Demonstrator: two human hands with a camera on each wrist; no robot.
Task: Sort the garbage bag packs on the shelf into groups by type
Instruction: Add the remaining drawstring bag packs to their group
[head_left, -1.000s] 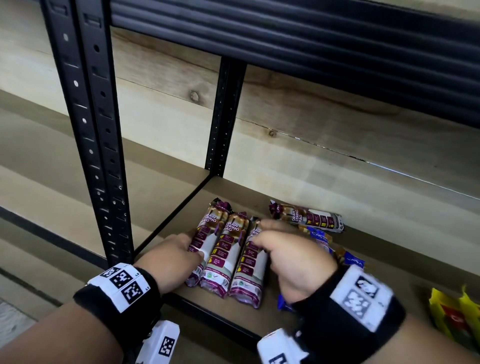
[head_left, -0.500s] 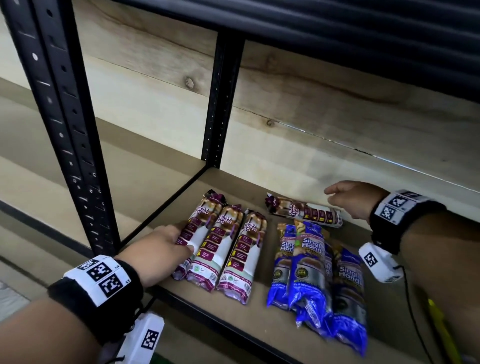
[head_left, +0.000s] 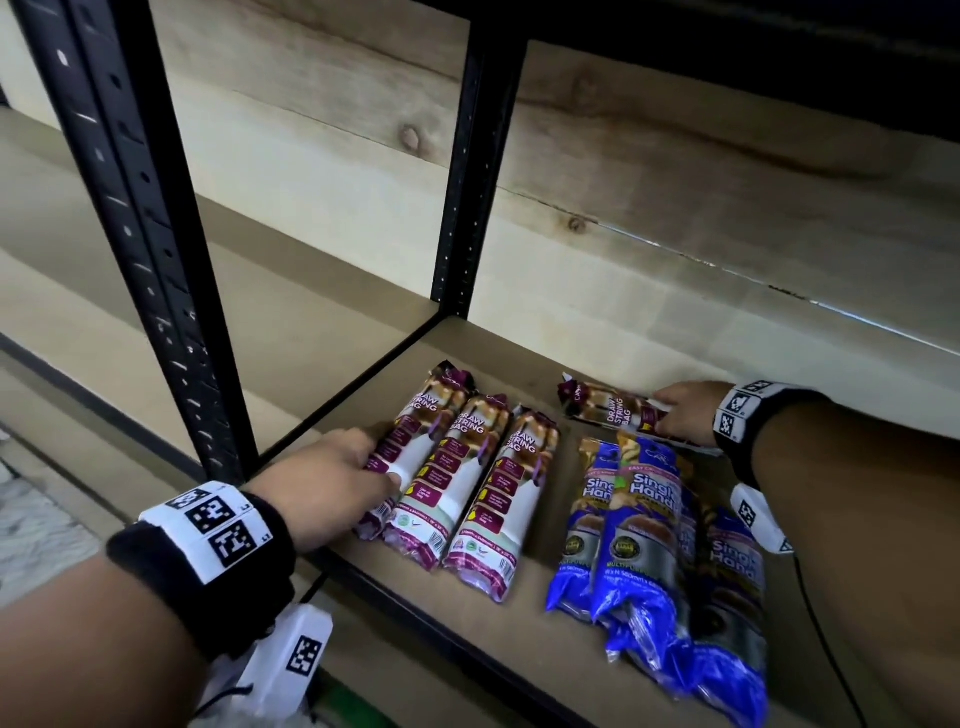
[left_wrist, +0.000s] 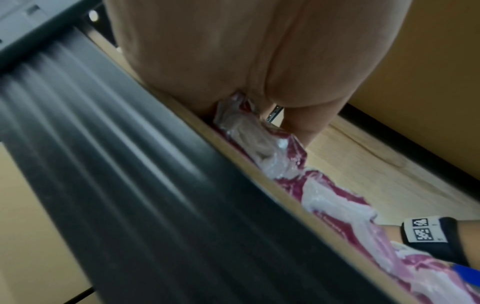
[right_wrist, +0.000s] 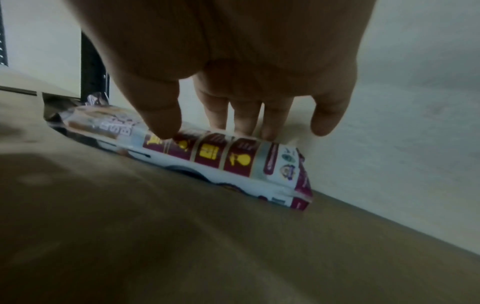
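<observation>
A brown shelf (head_left: 545, 613) inside a black metal rack is carrying garbage bag packs in two kinds. Three maroon draw-string packs (head_left: 467, 478) are lying side by side toward 9 o'clock on the board, their lower ends reaching close to the shelf's front edge (head_left: 395, 587). The left hand (head_left: 332, 483) is resting against the leftmost of them, fingers lying along its outer side and thumb on top; whether it is truly gripping, I cannot tell. A narrow bare strip is separating this row from a heap of blue single-handle packs (head_left: 660, 561) toward 4 o'clock, which are overlapping one another and coming up to the front edge. At 12 o'clock from the blue heap, a fourth maroon pack (head_left: 608, 410) is lying crosswise, close to the pale wooden back wall (head_left: 675, 291). The right hand (head_left: 685, 415) is coming down on this pack from above, the thumb (right_wrist: 161, 121) touching its near side and the fingers (right_wrist: 244, 119) curling down behind its far side, between pack and wall. Bare board is lying open toward 11 o'clock, between the maroon row and the rear post (head_left: 467, 208). The front post (head_left: 135, 223) is standing at 9 o'clock, beside the left wrist.
</observation>
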